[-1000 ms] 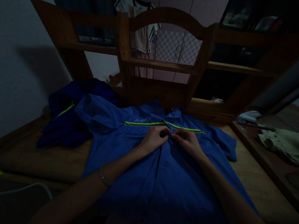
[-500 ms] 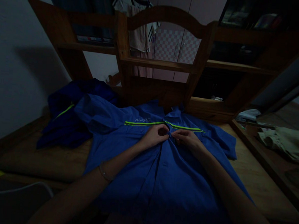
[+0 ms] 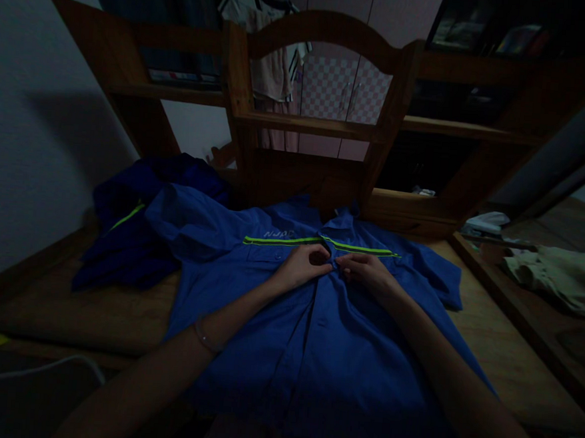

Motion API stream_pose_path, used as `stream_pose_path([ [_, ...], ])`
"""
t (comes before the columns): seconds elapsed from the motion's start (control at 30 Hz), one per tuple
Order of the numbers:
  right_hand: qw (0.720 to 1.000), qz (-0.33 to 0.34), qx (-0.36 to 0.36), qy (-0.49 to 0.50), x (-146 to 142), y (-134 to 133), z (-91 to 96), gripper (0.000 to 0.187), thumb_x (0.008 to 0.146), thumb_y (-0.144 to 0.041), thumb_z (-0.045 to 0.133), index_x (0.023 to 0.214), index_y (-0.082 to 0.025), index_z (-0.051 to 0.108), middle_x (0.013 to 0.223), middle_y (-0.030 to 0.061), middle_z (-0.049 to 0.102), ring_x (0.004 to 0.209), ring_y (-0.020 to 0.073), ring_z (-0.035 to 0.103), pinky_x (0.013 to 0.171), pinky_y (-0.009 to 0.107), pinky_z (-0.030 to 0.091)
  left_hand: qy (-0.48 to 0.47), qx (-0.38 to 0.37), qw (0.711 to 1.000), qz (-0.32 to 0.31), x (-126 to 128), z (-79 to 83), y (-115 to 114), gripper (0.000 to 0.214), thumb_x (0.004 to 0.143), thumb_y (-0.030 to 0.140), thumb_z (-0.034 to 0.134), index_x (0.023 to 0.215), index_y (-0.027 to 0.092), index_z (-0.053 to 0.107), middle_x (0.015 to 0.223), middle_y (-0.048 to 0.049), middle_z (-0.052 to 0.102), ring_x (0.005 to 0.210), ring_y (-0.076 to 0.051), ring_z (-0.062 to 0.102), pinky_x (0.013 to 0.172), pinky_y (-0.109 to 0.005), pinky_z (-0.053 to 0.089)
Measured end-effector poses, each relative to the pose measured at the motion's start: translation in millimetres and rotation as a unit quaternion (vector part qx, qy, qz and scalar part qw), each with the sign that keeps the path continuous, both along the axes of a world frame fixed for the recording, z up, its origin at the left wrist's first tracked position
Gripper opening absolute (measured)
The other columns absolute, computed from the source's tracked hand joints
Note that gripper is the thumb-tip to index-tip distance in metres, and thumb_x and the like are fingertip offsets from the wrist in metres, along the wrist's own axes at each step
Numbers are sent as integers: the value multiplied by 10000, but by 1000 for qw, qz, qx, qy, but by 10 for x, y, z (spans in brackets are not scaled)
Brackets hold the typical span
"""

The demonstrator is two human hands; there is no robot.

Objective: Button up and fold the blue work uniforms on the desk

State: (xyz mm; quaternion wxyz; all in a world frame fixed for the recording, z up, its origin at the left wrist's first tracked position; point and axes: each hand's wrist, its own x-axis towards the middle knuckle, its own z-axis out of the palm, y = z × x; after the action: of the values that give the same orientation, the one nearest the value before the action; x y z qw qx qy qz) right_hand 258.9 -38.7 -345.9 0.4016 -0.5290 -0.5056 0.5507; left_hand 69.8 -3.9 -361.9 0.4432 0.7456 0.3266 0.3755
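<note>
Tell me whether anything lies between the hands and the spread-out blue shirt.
Nothing visible does. The left hand and right hand both lie directly on the blue shirt, fingertips pinching its front opening just below the yellow stripe.

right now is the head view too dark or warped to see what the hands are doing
Head view: dim, but the left hand and right hand show clearly, pinching the blue shirt at its front opening; wide-angle distortion slants the wooden shelf; corners go black.
</note>
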Motion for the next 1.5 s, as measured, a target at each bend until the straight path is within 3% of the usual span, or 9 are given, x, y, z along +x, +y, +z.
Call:
stream_pose_path([
  [0.23,1000,-4,0,22,7,10,-17,335,641,-435,737,749,-124,681,688,47,618,557,93,515,527,233,417,27,21,999,29,13,-5,-4,196,706,273,658,845,135,651,771,-25,647,715,-135,603,645,-221,458],
  [0.47,1000,2,6,19,-4,-10,5,310,624,-398,754,779,-144,668,652,6,589,562,88,515,555,232,430,31,31,998,54,-4,-27,4,211,713,288,662,860,137,661,789,-35,659,726,-145,615,661,-236,469],
  [0.77,1000,21,15,11,21,14,-47,308,646,-406,739,796,-154,644,651,-12,561,563,83,502,558,222,426,-58,-85,994,23,0,-62,85,256,634,274,758,809,131,638,790,-30,657,740,-136,620,689,-240,480],
  [1.17,998,60,32,-4,14,17,-21,319,653,-409,751,801,-147,642,624,-16,581,544,81,504,546,214,399,-38,-229,972,26,-33,152,4,248,600,245,770,742,105,621,655,-16,617,559,-95,563,526,-198,403],
  [1.5,998,56,34,-18,5,8,-7,323,647,-414,748,803,-152,640,629,-16,580,549,86,508,538,217,400,-68,-278,958,27,-40,139,-9,327,564,210,792,803,118,589,632,3,605,497,-72,544,475,-178,391],
])
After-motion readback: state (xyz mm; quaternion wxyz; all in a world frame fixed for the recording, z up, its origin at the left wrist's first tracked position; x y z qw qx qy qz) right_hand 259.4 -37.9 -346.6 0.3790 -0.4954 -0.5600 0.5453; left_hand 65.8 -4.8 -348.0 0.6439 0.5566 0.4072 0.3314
